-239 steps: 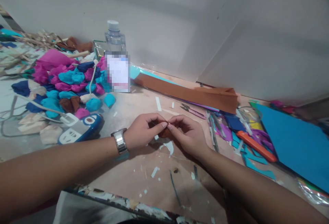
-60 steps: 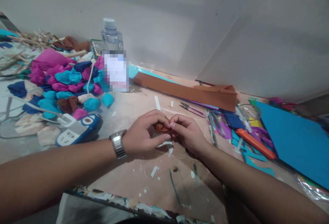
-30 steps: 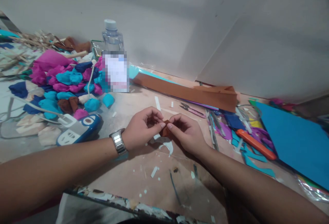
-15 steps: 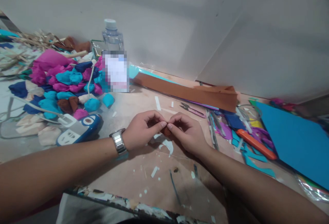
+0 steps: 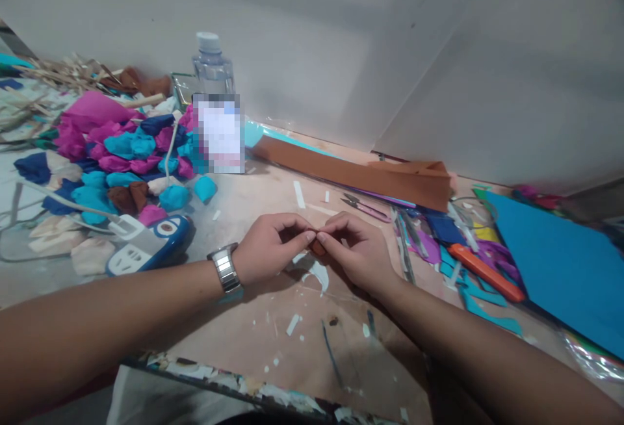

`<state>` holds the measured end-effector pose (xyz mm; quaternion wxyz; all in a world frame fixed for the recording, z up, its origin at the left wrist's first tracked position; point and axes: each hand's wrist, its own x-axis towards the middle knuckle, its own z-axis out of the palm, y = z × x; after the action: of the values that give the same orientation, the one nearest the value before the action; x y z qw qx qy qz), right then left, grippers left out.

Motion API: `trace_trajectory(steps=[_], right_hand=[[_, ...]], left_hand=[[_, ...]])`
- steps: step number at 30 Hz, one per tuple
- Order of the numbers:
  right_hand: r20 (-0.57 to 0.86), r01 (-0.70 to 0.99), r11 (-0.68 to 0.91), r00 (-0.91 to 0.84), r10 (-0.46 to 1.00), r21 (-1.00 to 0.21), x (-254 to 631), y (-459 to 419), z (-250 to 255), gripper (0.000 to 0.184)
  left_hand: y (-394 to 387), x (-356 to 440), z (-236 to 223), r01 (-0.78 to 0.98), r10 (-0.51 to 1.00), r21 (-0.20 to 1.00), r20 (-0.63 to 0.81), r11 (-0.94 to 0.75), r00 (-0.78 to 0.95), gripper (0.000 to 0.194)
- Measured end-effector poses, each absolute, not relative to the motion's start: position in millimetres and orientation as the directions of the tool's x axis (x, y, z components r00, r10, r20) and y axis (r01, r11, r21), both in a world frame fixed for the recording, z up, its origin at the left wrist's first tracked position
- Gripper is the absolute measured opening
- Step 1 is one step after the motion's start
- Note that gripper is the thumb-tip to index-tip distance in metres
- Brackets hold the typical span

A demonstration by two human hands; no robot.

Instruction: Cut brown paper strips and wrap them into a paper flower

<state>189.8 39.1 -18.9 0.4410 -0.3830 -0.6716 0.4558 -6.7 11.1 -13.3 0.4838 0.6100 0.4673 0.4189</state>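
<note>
My left hand (image 5: 275, 246) and my right hand (image 5: 358, 249) meet above the middle of the table, thumbs and fingertips nearly touching. Between them both pinch a small piece of brown paper (image 5: 318, 247), mostly hidden by the fingers. Its fold or shape is too small to make out. A white paper scrap (image 5: 319, 273) lies on the table just below the fingers. Behind the hands rests a long folded strip of brown paper (image 5: 341, 175), with a pair of thread snips (image 5: 365, 207) in front of it.
Crumpled pink, blue and brown paper pieces (image 5: 121, 145) heap at the left, beside a power strip (image 5: 151, 243) with a cable. A bottle (image 5: 213, 67) stands behind a blurred upright screen (image 5: 219, 136). At the right lie an orange utility knife (image 5: 485, 273) and blue sheets (image 5: 560, 262).
Both hands stay together in nearly the same place, still pinching the brown paper. Slightly more of the piece shows below the right thumb; the view has shifted a little.
</note>
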Motion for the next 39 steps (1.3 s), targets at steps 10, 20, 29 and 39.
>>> trace_trajectory(steps=[10, 20, 29, 39], right_hand=[[0.316, 0.237, 0.401, -0.325, 0.891, -0.885, 189.9, 38.5, -12.7, 0.006], [0.423, 0.223, 0.525, -0.379, 0.823, -0.822, 193.1, 38.8, -12.0, 0.006], [0.455, 0.209, 0.564, -0.405, 0.793, -0.799, 195.4, 39.3, -11.9, 0.018], [0.482, 0.233, 0.615, -0.440, 0.757, -0.753, 197.3, 39.8, -13.5, 0.023]], left_hand=[[10.4, -7.6, -13.1, 0.148, 0.976, 0.988, 0.007, -0.040, 0.216, 0.024], [11.0, -6.1, -13.9, 0.063, 0.969, 0.997, -0.056, 0.042, 0.242, 0.029], [10.9, -4.8, -10.1, 0.017, 0.975, 0.997, -0.076, 0.074, 0.210, 0.025], [13.1, -3.7, -8.6, 0.015, 0.974, 0.993, -0.115, 0.114, 0.197, 0.025]])
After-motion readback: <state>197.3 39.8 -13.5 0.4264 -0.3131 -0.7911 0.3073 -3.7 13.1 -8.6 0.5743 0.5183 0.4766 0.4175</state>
